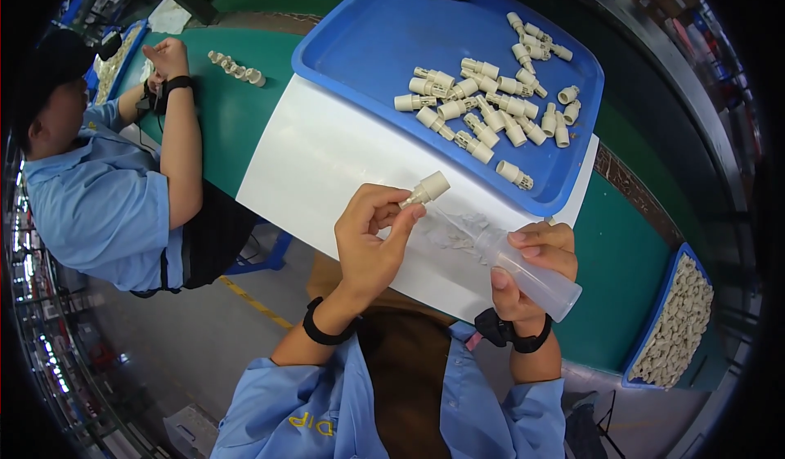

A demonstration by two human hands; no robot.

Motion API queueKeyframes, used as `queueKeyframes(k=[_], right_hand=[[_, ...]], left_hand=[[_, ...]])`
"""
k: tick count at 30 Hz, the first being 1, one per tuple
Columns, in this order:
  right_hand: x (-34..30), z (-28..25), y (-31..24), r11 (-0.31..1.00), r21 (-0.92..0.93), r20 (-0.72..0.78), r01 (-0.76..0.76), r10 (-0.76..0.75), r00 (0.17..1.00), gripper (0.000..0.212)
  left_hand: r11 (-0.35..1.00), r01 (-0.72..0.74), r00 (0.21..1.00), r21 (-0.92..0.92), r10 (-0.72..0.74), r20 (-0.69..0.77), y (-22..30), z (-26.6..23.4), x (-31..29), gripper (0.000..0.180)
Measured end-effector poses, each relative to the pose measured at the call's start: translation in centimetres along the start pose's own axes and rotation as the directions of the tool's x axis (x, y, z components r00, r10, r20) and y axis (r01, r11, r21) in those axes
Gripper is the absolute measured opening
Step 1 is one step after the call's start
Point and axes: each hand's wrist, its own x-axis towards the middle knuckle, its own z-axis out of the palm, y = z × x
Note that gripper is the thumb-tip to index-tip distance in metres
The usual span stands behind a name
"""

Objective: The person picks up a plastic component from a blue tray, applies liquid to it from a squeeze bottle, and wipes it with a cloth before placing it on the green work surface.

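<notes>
Between the thumb and fingers of my left hand [374,234] is a cream plastic connector [432,186], its wide round end pointing up and right. My right hand [536,271] is wrapped round a translucent squeeze bottle [540,281], tilted so that its narrow nozzle [450,216] points at the connector's lower end. Whether the nozzle tip touches the connector I cannot tell. Beneath both hands lies a white sheet [327,152], with a patch of small pale bits [458,234] under the nozzle.
Beyond the sheet, a blue tray [368,42] holds many loose cream connectors [491,103]. A blue bin of small cream parts [675,324] stands at the right. At the left a co-worker [106,181] sits by the green table [229,123], near a row of cream pieces [237,68].
</notes>
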Motion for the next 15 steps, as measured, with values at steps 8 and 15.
queueKeyframes(k=[8,15], right_hand=[[0.1,0.0,-0.2,1.000,0.015,-0.005,0.002,-0.002,1.000,0.036],[-0.1,-0.1,-0.3,1.000,0.025,-0.017,0.009,-0.009,1.000,0.036]], left_hand=[[0.917,0.338,0.941,-0.212,-0.331,0.066,1.2,-0.2,0.2,0.019],[0.820,0.463,0.885,-0.338,-0.447,0.128,1.1,-0.5,0.5,0.021]])
